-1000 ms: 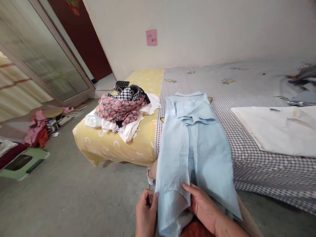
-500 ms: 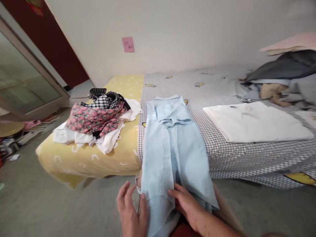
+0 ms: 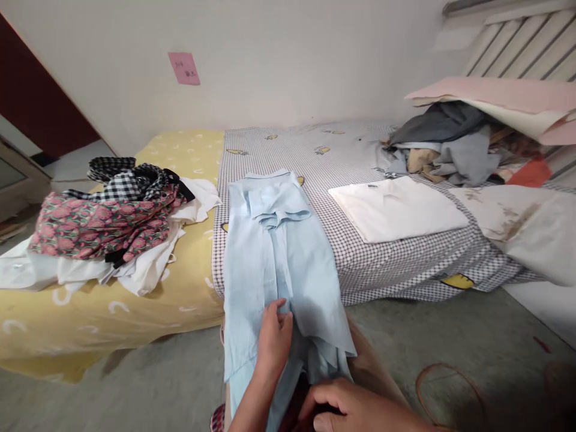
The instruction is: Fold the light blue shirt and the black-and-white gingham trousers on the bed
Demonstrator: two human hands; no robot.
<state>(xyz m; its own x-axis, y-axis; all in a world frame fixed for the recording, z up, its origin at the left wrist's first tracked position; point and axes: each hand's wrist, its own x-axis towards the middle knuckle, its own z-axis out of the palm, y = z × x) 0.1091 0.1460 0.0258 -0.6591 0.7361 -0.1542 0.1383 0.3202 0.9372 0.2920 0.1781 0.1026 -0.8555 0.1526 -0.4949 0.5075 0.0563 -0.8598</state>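
Observation:
A light blue shirt [image 3: 247, 270] with a collar lies partly on the bed and hangs over its front edge towards me. Its sleeves are folded in near the collar, and its long lower part drapes down over my legs. My left hand [image 3: 273, 339] is on the shirt's middle, index finger and thumb closed on the edge of the front strip. Lower down, my right hand [image 3: 344, 405] hovers by the hem with bent fingers, a gap between thumb and index finger, and nothing visible in it. Dark red cloth shows beneath it.
A folded white T-shirt [image 3: 400, 210] lies right on the checked sheet [image 3: 279, 144]. Left, a pile of floral and checked clothes [image 3: 108, 222] sits on yellow bedding [image 3: 189, 306]. Grey clothes [image 3: 459, 144] and pink sheets [image 3: 499, 99] are heaped at the far right.
The view has swung right. My left hand has moved from beside the shirt onto its front edge. My right hand has left that edge and drawn back towards me.

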